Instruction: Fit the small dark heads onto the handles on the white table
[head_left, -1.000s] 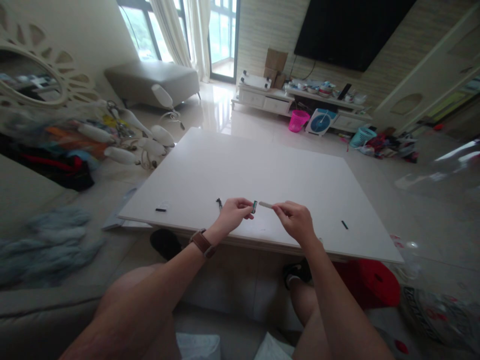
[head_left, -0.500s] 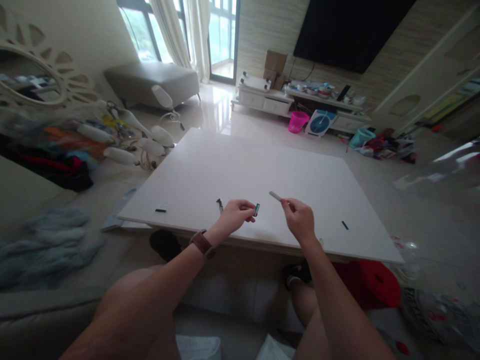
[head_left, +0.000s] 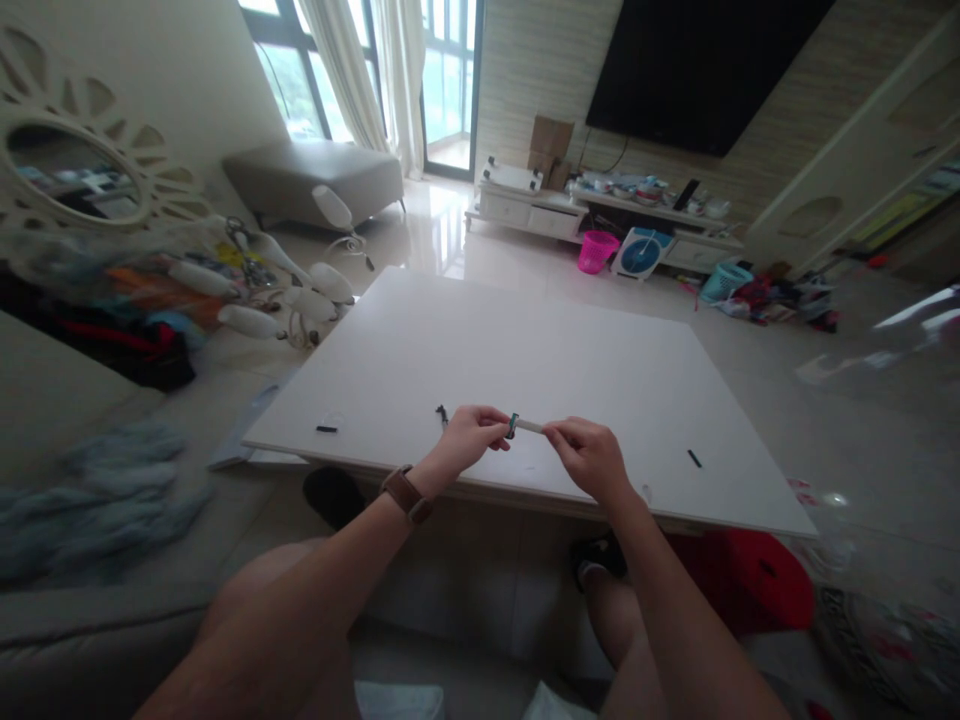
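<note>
My left hand (head_left: pixel 480 430), wearing a brown-strapped watch (head_left: pixel 406 494) at the wrist, pinches a small dark green and black rectangular piece (head_left: pixel 514 426) above the table. Facing it, my right hand (head_left: pixel 589 453) has a flat, pale grey strip (head_left: pixel 530 427) between thumb and fingers. The strip's far end meets the small piece; whether it goes into it I cannot tell. Just left of my left hand lies a slim black-ended object (head_left: pixel 442 413), partly hidden. A short black bar (head_left: pixel 327 429) rests at the table's left, another black bar (head_left: pixel 694 458) at its right.
The white table (head_left: pixel 540 340) spans the space before me. A white-shaded lamp (head_left: pixel 300 300) stands off its left edge. Under the right front edge is a red round-ended object (head_left: pixel 766 580). Beyond are a pink basket (head_left: pixel 597 252) and a white cabinet (head_left: pixel 517 210).
My right hand has lowered and turned the pale strip, bringing its end against the small green and black piece. My left hand keeps its pinch, and the view has shifted slightly.
</note>
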